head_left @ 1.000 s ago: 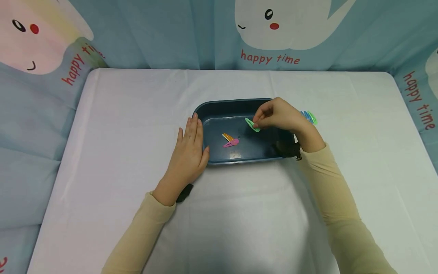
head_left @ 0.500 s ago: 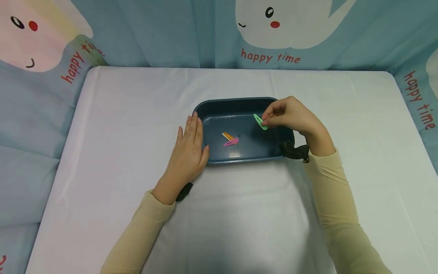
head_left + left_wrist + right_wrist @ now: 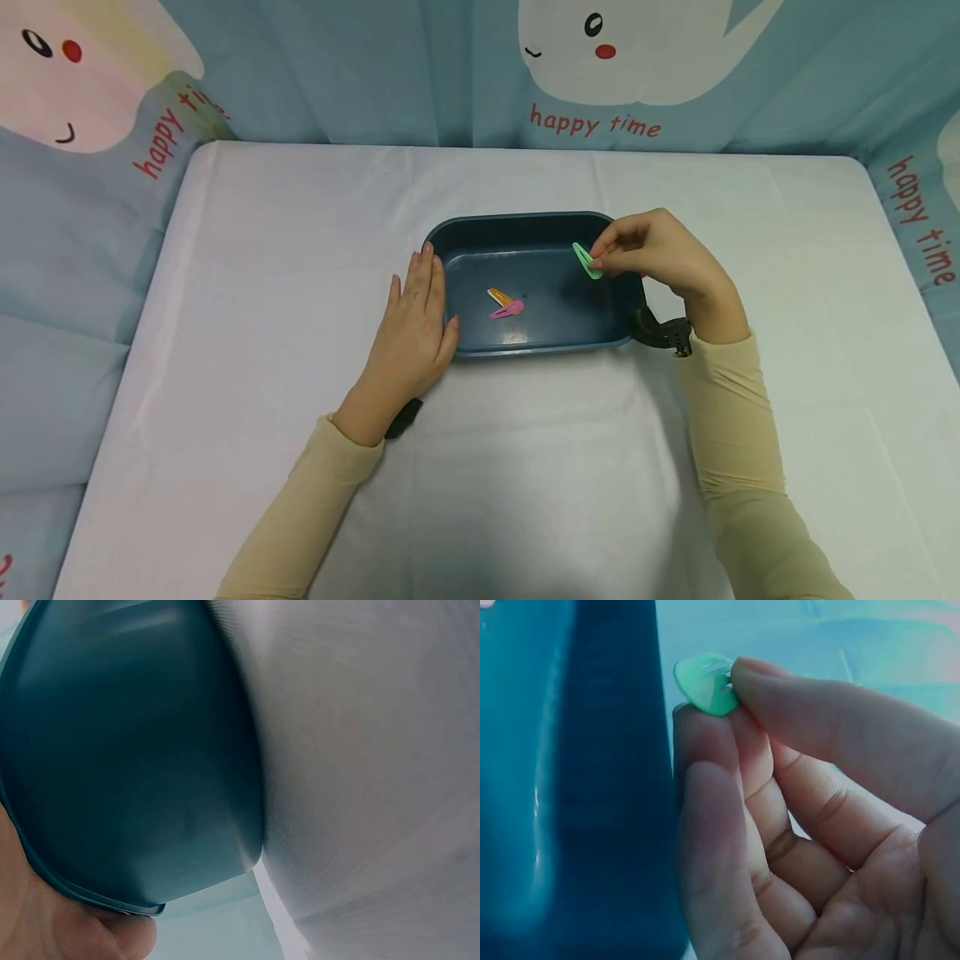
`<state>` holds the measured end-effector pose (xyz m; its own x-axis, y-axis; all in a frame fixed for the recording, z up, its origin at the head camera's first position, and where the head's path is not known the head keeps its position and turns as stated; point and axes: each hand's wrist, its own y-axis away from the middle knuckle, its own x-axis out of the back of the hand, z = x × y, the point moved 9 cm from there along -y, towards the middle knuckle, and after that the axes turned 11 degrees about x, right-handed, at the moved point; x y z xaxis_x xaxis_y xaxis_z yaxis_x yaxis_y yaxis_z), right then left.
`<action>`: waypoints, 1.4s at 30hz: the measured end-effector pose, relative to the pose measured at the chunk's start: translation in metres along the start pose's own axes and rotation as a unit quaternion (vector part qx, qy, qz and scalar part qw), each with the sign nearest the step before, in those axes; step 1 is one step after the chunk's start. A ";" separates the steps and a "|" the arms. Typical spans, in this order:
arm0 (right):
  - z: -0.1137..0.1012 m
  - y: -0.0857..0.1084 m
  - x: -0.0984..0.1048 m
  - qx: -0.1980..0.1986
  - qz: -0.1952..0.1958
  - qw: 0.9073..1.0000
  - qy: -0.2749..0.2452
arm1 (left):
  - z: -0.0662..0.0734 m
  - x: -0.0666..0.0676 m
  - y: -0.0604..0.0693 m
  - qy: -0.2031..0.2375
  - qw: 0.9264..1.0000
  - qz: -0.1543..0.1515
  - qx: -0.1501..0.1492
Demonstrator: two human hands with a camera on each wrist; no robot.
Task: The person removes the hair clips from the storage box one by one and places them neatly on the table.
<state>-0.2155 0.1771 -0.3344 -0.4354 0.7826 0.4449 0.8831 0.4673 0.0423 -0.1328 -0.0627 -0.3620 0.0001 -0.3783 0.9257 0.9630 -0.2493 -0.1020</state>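
Observation:
My right hand (image 3: 663, 254) pinches a light green hair clip (image 3: 585, 260) between thumb and fingertips, above the right end of a dark blue tray (image 3: 555, 350). The right wrist view shows the same green clip (image 3: 705, 684) at the thumb tip, beside the tray wall (image 3: 615, 787). Inside the tray, an orange hair clip (image 3: 498, 295) and a pink hair clip (image 3: 506, 311) lie against each other, left of the middle. With straight fingers, my left hand (image 3: 412, 329) rests against the tray's left end; the left wrist view has the tray's outer wall (image 3: 135, 765) close up.
The tray stands on a white tablecloth (image 3: 300, 233). A blue curtain (image 3: 375, 75) with printed cartoon figures hangs behind the table and along its sides. A small red bit (image 3: 642, 274) peeks out below my right hand, mostly hidden.
My right hand has moved to the right with the green hair clip, from over the tray's middle toward its right end. The left hand and the clips inside the tray keep their places.

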 end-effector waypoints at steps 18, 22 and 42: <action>0.005 0.010 0.023 0.019 0.038 0.998 -0.040 | 0.001 -0.001 0.000 0.003 1.000 -0.004 0.001; 0.005 0.011 0.028 0.028 0.043 0.997 -0.058 | 0.001 0.000 0.000 0.006 1.000 0.000 0.000; 0.033 0.021 0.058 0.005 0.106 0.988 -0.112 | 0.000 0.000 0.000 0.008 1.000 0.000 0.001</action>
<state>-0.2283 0.2455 -0.3375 -0.2705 0.9341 0.2329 0.9572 0.2868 -0.0387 -0.1331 -0.0629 -0.3623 -0.0042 -0.3924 0.9198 0.9636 -0.2475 -0.1012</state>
